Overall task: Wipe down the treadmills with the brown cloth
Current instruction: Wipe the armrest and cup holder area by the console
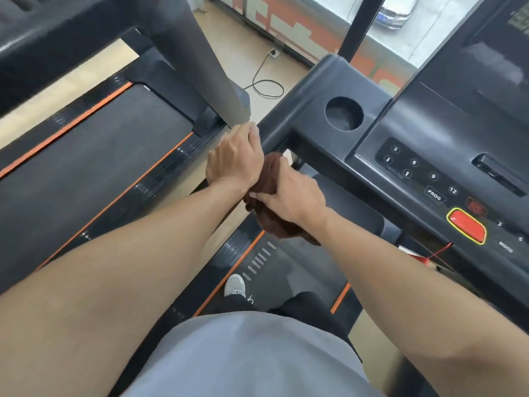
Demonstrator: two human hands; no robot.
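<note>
Standing on the near treadmill [286, 270], the person's right hand [289, 196] clenches the brown cloth [274, 224] around the handrail [274, 133] at the console's left corner, left hand [234, 159] grasping the rail above; firm, overlapping strokes would clean best.

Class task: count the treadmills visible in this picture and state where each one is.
2. One treadmill lies at left, its belt edged in orange. The other treadmill is under the person, its console at right. More may lie outside the picture.
</note>
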